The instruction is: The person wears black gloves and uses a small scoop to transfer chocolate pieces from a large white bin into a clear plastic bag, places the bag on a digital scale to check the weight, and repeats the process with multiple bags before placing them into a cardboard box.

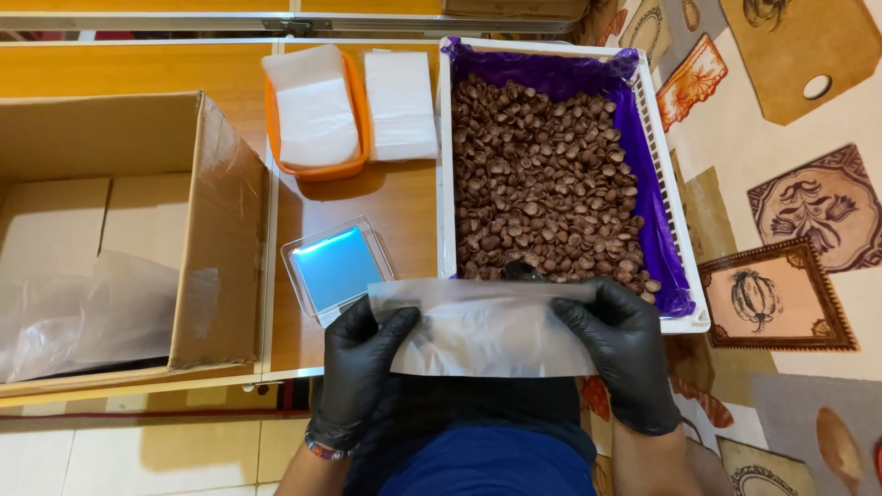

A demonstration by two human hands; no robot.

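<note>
**A:** What did the hands do at that moment?

**B:** Both wore black gloves. The left hand [363,354] gripped the left edge of a clear plastic bag [487,326], with the thumb on top. The right hand [617,344] pinched the right edge in the same way. So both hands were closed on the bag, and it was stretched flat between them, in front of the body, at the near edge of the table [395,197].

**A:** What was close to the bag?

**B:** Just behind it stood a white crate [684,317] with a purple liner [643,165], full of small brown round pieces [542,174]. The bag's top edge overlapped the near rim of the crate. To the left, just beside the left hand, lay a small scale [335,266] with a blue plate.

**A:** And further away?

**B:** An orange tray [349,170] with more bags, a second stack of bags [400,106] next to it, and an open cardboard box [220,230] far left.

**A:** How should one handle such a bag well?

**B:** I think the film was thin and slippery under gloves. It is better to rub the two layers apart with the thumbs, gently, and to keep the mouth turned toward the crate. Pulling hard could tear it.
</note>
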